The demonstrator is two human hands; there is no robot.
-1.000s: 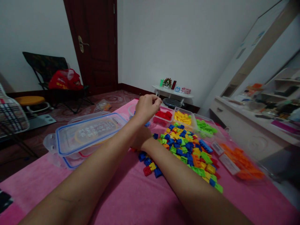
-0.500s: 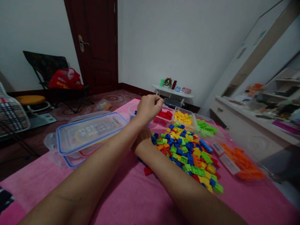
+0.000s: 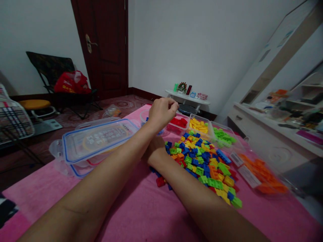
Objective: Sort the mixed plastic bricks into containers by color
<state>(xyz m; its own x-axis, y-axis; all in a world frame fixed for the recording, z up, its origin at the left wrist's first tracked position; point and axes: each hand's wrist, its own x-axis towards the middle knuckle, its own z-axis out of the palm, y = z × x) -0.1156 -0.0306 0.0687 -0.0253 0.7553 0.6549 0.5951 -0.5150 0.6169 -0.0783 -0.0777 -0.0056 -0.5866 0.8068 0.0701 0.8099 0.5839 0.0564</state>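
Note:
My left hand (image 3: 163, 111) is raised beside the clear box of red bricks (image 3: 180, 122), its fingers pinched together. Whatever those fingertips may hold is too small to make out. Under my left forearm, my right hand (image 3: 154, 148) reaches across to the left, at the near left edge of a heap of mixed toy building bricks (image 3: 199, 158). The fingers of that hand are hidden by the left arm. Partly behind my left hand stands a clear round-cornered box (image 3: 144, 116) with blue bricks showing.
Clear boxes of yellow bricks (image 3: 199, 125), green bricks (image 3: 224, 137) and orange bricks (image 3: 263, 174) line the far right of the pink cloth (image 3: 148, 211). Stacked blue-rimmed lids (image 3: 98, 139) lie at left. Beyond are a low white shelf (image 3: 188, 97) and a folding chair (image 3: 51, 67).
The view has shifted slightly, so the scene sits a little to the right. Both hands keep nearly the same pose, arms still crossed.

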